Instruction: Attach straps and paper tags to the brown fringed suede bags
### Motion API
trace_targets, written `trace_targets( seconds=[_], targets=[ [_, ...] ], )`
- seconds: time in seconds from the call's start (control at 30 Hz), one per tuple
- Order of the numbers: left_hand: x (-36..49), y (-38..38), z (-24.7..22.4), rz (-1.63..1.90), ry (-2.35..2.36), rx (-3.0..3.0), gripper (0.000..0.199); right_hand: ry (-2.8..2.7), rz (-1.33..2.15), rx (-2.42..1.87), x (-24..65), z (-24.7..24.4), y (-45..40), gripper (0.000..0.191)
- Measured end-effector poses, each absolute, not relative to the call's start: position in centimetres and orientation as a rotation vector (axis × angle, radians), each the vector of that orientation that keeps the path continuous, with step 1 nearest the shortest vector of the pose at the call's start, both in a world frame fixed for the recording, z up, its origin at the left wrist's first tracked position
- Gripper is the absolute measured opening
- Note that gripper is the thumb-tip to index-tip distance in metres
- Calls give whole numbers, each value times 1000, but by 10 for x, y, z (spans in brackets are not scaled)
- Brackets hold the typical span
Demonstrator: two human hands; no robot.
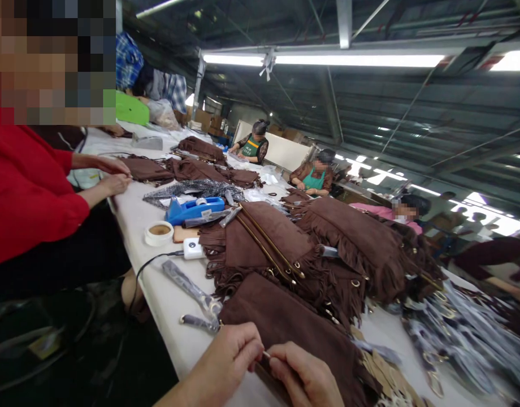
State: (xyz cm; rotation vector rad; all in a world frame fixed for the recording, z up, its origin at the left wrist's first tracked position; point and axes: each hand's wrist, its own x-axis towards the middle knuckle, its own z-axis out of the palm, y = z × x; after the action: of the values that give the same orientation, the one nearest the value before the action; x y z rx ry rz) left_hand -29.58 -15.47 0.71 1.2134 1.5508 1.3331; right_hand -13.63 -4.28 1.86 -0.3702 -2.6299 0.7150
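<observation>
At the bottom centre, my left hand [232, 359] and my right hand [304, 373] are closed in pinches, with fingertips close together. Between them shows a small, thin, pale piece [266, 354], too small to name. Both hands are over the near edge of a dark brown suede bag [281, 314] lying on the white table [158, 282]. Just beyond is a fringed brown bag [268, 234] with gold metal bars across it. A plastic-wrapped strap [187, 285] lies left of my hands.
A blue tape dispenser [194, 211], a tape roll [158, 233] and a white power socket [193, 249] sit left of the bags. Wrapped straps [459, 333] pile at right. A person in red [31, 192] works at left; others are farther back.
</observation>
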Motion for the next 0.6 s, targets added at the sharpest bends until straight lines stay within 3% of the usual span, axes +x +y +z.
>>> trace_targets(
  seconds=[0.2, 0.47, 0.6],
  targets=[
    [-307, -164, 7, 1335, 1600, 1171, 9, -2624, 719, -404, -154, 28, -47, 25],
    [-311, -176, 6, 1343, 1605, 1080, 5, -2634, 910, -456, -165, 19, -51, 15],
    [-314, -183, 5, 1384, 1562, 1018, 4, -2687, 1001, -473, -169, 20, -53, 20]
  ],
)
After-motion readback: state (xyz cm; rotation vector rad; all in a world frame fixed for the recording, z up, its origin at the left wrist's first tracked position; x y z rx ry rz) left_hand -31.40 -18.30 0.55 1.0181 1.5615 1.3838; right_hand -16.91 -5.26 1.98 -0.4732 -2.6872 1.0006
